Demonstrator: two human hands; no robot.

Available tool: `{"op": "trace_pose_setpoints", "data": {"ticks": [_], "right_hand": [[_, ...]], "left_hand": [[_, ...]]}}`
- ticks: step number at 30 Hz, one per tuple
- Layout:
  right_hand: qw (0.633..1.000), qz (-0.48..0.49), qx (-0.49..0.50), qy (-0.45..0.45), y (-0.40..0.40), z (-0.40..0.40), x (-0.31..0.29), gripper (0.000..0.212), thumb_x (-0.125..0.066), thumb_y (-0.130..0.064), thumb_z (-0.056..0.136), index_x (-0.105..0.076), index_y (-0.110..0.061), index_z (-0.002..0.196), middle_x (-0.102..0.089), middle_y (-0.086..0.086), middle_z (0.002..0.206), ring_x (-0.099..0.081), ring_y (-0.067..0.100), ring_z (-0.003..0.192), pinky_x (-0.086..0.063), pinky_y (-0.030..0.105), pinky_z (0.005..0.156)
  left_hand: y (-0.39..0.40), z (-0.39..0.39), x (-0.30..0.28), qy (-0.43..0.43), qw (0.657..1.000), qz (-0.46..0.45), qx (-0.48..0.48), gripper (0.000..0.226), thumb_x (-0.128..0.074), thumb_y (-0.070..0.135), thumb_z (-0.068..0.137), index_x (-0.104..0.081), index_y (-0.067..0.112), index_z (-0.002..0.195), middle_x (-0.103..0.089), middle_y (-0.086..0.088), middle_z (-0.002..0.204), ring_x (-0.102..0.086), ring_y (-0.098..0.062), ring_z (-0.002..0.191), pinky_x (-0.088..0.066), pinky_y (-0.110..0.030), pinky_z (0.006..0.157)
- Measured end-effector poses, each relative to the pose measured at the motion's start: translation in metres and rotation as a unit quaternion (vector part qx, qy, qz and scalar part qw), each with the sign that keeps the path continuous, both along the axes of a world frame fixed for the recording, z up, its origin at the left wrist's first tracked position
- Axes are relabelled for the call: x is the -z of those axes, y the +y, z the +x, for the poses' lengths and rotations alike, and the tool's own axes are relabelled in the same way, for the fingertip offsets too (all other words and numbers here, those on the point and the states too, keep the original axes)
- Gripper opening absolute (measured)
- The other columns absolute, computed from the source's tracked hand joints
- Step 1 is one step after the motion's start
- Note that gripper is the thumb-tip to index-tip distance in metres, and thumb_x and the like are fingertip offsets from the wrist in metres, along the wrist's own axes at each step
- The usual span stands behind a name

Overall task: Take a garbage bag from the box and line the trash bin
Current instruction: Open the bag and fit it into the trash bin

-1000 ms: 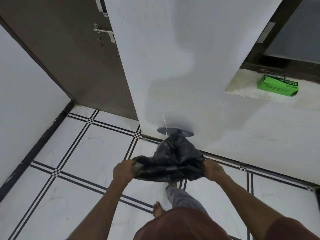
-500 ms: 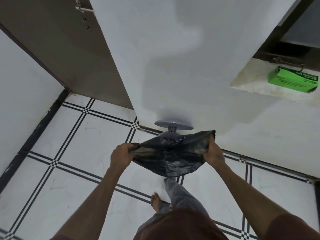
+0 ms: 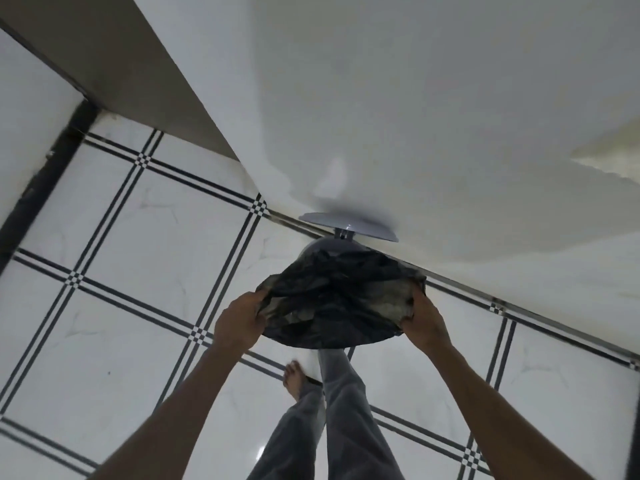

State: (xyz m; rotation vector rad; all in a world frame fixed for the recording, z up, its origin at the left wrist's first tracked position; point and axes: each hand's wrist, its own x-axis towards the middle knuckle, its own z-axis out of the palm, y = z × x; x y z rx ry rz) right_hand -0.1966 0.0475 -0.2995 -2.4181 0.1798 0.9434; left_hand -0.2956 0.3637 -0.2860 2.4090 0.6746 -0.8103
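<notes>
A black garbage bag [image 3: 332, 299] is stretched open over the trash bin, between both hands. My left hand [image 3: 240, 323] grips the bag's left edge. My right hand [image 3: 424, 320] grips its right edge. The bin stands against the white wall; only its grey rim [image 3: 322, 245] shows behind the bag. The bin's round grey lid [image 3: 348, 226] is tipped up against the wall. The bag hides the bin's opening and body. The garbage bag box is out of view.
White floor tiles [image 3: 131, 258] with black line borders spread to the left and front. A brown door [image 3: 114, 74] stands at the upper left. A white wall [image 3: 433, 116] rises behind the bin. My leg [image 3: 349, 407] and bare foot [image 3: 294, 377] are just below the bag.
The view has dropped lower and closer to the bin, and the green box has left the frame. Both hands have pulled the bag's mouth wider and lowered it over the bin.
</notes>
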Motion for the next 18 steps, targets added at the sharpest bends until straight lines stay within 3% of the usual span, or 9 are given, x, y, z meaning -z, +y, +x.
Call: {"op": "trace_pose_setpoints", "data": {"ticks": [6,9,13,18], "right_hand": [[1.000,-0.002,0.023,0.011,0.002,0.010,0.080,0.061,-0.060,-0.009,0.077,-0.046,-0.016,0.136,-0.063,0.013,0.120,-0.061,0.037,0.105,-0.042,0.032,0.076],[1.000,-0.014,0.021,-0.008,0.000,0.016,0.137,0.070,-0.054,-0.018,0.069,-0.044,-0.019,0.138,-0.062,0.014,0.119,-0.061,0.039,0.104,-0.048,0.036,0.079],[0.999,-0.033,0.028,0.001,-0.009,0.022,0.212,0.064,-0.064,-0.007,0.074,-0.044,-0.018,0.134,-0.065,0.011,0.116,-0.061,0.036,0.104,-0.042,0.030,0.077],[0.998,-0.048,0.045,0.003,-0.029,0.041,0.277,0.060,-0.066,-0.005,0.077,-0.045,-0.014,0.133,-0.065,0.013,0.118,-0.060,0.035,0.109,-0.039,0.029,0.080]], "left_hand": [[-0.010,0.012,0.079,-0.012,0.998,-0.022,-0.053,0.032,-0.054,0.024,0.091,-0.059,0.019,0.123,-0.066,-0.006,0.104,-0.063,-0.031,0.097,-0.050,-0.039,0.081],[-0.009,0.016,0.138,-0.025,0.996,-0.062,-0.063,0.038,-0.061,0.022,0.087,-0.060,0.021,0.125,-0.064,-0.004,0.100,-0.063,-0.032,0.096,-0.049,-0.038,0.082],[-0.001,0.027,0.205,-0.033,0.997,-0.063,-0.026,0.055,-0.042,0.036,0.079,-0.060,0.023,0.129,-0.064,-0.013,0.105,-0.060,-0.035,0.099,-0.049,-0.046,0.089],[0.023,0.054,0.280,-0.054,0.998,-0.032,0.013,0.053,-0.046,0.010,0.095,-0.044,0.025,0.146,-0.061,-0.022,0.120,-0.057,-0.042,0.112,-0.044,-0.044,0.093]]}}
